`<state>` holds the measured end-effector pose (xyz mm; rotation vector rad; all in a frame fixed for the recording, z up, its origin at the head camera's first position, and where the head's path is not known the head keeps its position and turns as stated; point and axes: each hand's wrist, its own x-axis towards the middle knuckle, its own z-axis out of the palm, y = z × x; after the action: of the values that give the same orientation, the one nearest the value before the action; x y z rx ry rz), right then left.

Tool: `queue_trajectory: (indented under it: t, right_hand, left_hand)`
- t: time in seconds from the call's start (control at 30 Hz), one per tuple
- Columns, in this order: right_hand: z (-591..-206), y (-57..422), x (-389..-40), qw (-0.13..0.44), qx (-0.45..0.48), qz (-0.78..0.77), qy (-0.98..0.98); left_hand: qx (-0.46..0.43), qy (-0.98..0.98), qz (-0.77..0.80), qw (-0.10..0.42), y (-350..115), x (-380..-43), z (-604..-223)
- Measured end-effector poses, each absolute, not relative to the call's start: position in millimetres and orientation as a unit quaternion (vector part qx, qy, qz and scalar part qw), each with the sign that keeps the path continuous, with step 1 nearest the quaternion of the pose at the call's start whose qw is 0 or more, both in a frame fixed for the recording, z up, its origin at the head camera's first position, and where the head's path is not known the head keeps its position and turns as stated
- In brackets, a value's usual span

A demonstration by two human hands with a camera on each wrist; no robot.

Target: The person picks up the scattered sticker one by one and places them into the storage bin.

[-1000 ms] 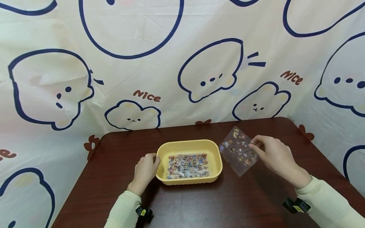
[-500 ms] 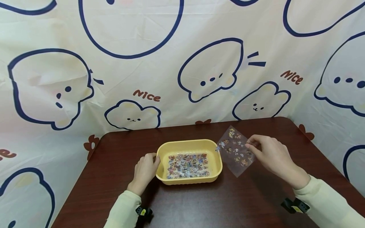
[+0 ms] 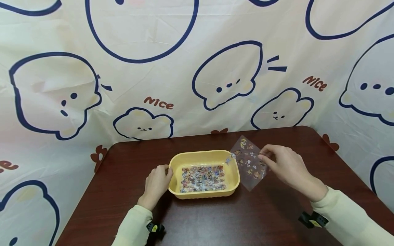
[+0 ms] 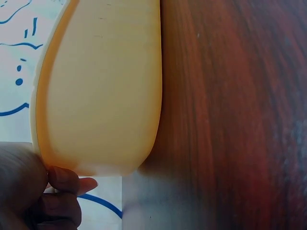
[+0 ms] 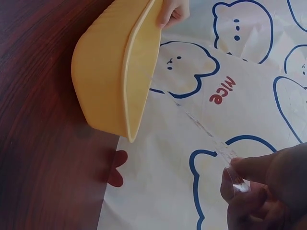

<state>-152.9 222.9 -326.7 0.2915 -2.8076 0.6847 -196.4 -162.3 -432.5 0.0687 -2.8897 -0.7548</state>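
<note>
A yellow plastic basin (image 3: 203, 156) stands on the table, with many small printed stickers on clear sheeting (image 3: 203, 179) lying in it. My left hand (image 3: 155, 186) grips the basin's left rim; in the left wrist view, its fingertips (image 4: 62, 177) bend against the basin's outer wall (image 4: 100, 91). Between thumb and fingers my right hand (image 3: 287, 167) pinches the edge of a transparent sticker sheet (image 3: 249, 167). The sheet's left corner overlaps the basin's right rim in the head view. Seen nearly edge-on, the sheet (image 5: 204, 127) slants from my right fingers (image 5: 252, 167) toward the basin in the right wrist view.
A dark brown wooden table (image 3: 209, 222) carries the basin. Behind it and along both sides hangs a pale cloth (image 3: 184, 78) printed with blue cartoon outlines. Black wrist cameras (image 3: 313, 219) sit at both sleeves.
My right hand has moved left with the sticker sheet, whose left corner has come from beside the basin to over its right rim. The left hand and basin have stayed put.
</note>
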Motion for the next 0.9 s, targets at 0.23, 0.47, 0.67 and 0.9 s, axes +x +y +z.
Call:
queue_trajectory:
  t: [0.23,0.47,0.67,0.9]
  right_hand:
    - [-327,216,-156,0.113,0.106,0.242,-0.958]
    - [-328,210,-160,0.112,0.108,0.253,-0.955]
    - [-332,207,-164,0.114,0.109,0.260,-0.952]
    - [-336,203,-169,0.122,0.111,0.266,-0.950]
  left_hand:
    - [0.021,-0.963,-0.258,0.074,-163,-198,-431]
    - [0.020,-0.963,-0.258,0.078,-162,-197,-430]
    - [0.024,-0.964,-0.256,0.073,-162,-197,-430]
    - [0.027,-0.964,-0.255,0.072,-162,-196,-432]
